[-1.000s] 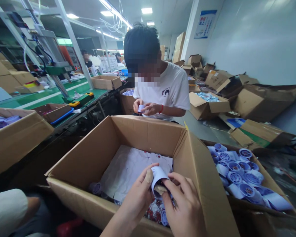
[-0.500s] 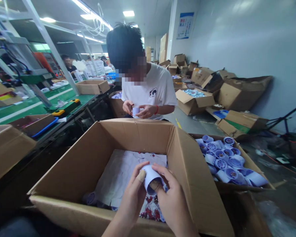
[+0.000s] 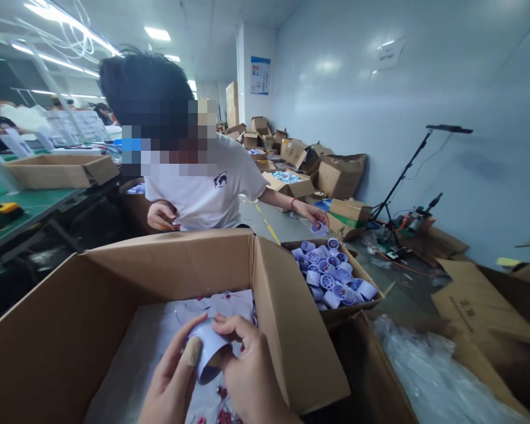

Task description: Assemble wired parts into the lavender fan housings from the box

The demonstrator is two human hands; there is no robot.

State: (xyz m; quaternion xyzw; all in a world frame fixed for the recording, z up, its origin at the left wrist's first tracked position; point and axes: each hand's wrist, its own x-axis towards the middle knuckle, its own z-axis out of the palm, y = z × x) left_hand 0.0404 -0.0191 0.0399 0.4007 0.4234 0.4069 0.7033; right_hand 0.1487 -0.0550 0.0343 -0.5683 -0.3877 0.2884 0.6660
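A pale lilac plastic cylinder [image 3: 212, 347] is held between both my hands, above a large cardboard box [image 3: 194, 250]. My left hand [image 3: 176, 365] grips its left side, with a tan covering on the thumb. My right hand [image 3: 247, 359] holds the other side, its thumb inside the cylinder's open end, where the tip is hidden. Below, a white sheet [image 3: 132, 347] lies in the box. Small red-and-metal parts [image 3: 224, 406] show on it beneath my hands.
Across the box, a co-worker in a white T-shirt [image 3: 189, 200] holds a similar cylinder [image 3: 319, 228] over a carton [image 3: 375, 297] full of cylinders at right. Clear plastic bags [image 3: 437, 365] lie in another box, front right. A green workbench [image 3: 35, 206] runs along the left.
My view has swung right. Both my hands keep hold of the cylinder. The co-worker's hands have parted, and one has reached out over the carton with a cylinder.
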